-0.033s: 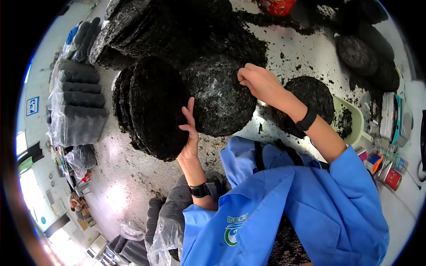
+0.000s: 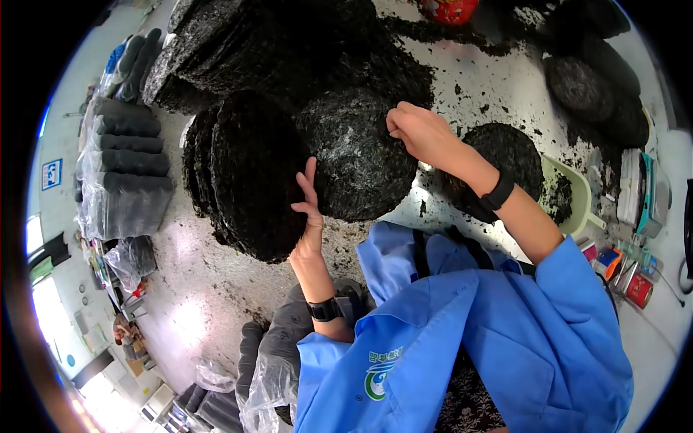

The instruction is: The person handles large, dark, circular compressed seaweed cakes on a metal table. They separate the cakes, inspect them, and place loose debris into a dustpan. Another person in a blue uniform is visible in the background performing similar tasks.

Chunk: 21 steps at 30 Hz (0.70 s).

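Observation:
My left hand [image 2: 310,216] has its fingers apart and stretched upward along the right side of a stack of round, dark dried seaweed sheets [image 2: 253,180]. Beside that stack, a glossy black-green round of dried seaweed [image 2: 354,166] faces me. At its upper right edge is my right hand [image 2: 422,133], with fingers curled and tips pinched together. Whatever sits between those fingertips is too small or hidden to make out. Another dark seaweed round [image 2: 505,159] rests beneath my right forearm.
Large piles of seaweed rounds [image 2: 231,54] stand behind. A pale green scoop-like container [image 2: 581,195] with seaweed bits sits at right, near a red can [image 2: 639,290]. Bagged dark stacks [image 2: 126,195] line the left; a red container [image 2: 449,10] is at the far edge. Seaweed crumbs litter the pale surface.

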### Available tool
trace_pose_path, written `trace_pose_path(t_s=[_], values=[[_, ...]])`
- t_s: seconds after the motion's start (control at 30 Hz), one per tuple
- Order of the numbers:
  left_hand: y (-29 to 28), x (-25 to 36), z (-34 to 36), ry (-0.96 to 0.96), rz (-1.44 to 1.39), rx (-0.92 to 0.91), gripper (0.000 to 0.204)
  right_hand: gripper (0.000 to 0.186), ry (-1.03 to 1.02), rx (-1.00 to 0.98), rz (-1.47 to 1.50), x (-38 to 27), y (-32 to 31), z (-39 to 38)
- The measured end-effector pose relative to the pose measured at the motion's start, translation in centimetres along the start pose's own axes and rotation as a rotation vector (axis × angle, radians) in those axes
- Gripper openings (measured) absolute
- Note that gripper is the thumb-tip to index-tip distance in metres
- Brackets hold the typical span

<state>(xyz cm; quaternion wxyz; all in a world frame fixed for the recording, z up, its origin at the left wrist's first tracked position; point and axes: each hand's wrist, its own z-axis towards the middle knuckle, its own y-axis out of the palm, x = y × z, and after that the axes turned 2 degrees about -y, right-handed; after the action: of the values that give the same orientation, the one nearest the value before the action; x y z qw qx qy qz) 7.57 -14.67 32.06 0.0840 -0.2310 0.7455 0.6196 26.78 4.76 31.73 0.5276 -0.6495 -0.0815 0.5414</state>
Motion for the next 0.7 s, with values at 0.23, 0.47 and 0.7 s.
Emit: trace_pose_path(t_s=[0.23, 0.47, 0.7], values=[[0.1, 0.6, 0.1, 0.008, 0.005, -0.028, 0.070, 0.012, 0.018, 0.053, 0.344, 0.6, -0.3, -0.2], [0.5, 1.4, -0.3, 0.118, 0.256, -0.032, 0.055, 0.009, 0.220, 0.094, 1.270, 1.7, -1.4, -1.9], [2.5, -0.6, 0.1, 0.848, 1.410, 0.235, 0.059, 0.006, 0.398, 0.673, 0.662, 10.9, -9.4, -19.2]])
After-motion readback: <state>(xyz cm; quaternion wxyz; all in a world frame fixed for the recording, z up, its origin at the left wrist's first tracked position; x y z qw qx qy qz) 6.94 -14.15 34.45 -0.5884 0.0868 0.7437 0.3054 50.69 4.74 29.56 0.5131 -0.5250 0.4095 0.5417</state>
